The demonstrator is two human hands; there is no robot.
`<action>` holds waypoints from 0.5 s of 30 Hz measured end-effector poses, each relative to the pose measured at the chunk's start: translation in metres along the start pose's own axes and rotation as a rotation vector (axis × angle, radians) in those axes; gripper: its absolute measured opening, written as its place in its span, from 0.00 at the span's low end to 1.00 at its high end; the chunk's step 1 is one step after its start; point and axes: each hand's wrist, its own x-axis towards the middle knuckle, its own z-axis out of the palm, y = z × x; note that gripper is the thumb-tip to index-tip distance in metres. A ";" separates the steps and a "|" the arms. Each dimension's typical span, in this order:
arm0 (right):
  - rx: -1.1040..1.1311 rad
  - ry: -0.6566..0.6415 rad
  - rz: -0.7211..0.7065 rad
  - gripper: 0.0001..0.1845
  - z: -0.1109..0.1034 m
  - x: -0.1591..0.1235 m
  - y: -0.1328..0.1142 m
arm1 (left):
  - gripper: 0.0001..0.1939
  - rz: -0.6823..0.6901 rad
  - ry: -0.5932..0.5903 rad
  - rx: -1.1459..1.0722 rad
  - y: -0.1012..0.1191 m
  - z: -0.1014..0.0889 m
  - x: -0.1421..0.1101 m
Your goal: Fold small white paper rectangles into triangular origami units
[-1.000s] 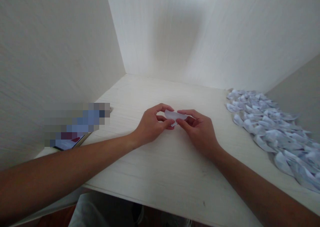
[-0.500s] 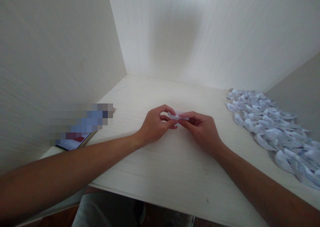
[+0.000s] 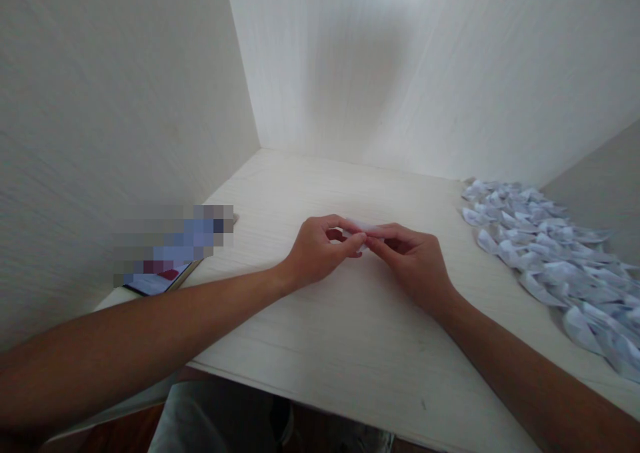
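A small white piece of folded paper (image 3: 369,227) is pinched between my two hands, just above the tabletop. My left hand (image 3: 323,250) grips its left side with thumb and fingers curled in. From the other side, my right hand (image 3: 415,256) holds it between thumb and forefinger. The fingertips of both hands meet at the paper and cover most of it, so its exact shape is hidden.
Many folded white paper pieces (image 3: 545,246) lie in overlapping rows along the right of the white table (image 3: 310,333). A phone-like device (image 3: 160,278) with a lit screen, partly blurred out, leans at the left wall. Pale panels enclose the back and sides.
The fingers have closed in further over the paper, so less of it shows. The whole view has shifted slightly, with things appearing a little further right.
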 end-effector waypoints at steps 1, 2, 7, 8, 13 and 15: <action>-0.014 0.003 0.012 0.10 0.001 0.000 0.000 | 0.14 -0.001 0.001 -0.017 0.000 0.001 0.000; -0.033 0.010 0.023 0.11 0.001 -0.001 0.000 | 0.15 0.000 0.005 -0.032 0.000 0.001 0.000; -0.029 0.064 0.043 0.20 0.005 -0.004 -0.003 | 0.20 -0.026 0.049 -0.084 0.001 0.000 0.001; -0.001 0.059 0.048 0.23 0.005 -0.004 -0.004 | 0.21 -0.036 0.047 -0.088 0.002 0.000 0.001; -0.006 0.006 0.077 0.25 0.003 -0.003 -0.005 | 0.22 -0.030 0.031 -0.061 0.005 -0.001 0.000; -0.035 0.001 0.096 0.24 0.001 -0.001 -0.006 | 0.20 -0.030 0.029 -0.054 0.005 -0.001 0.000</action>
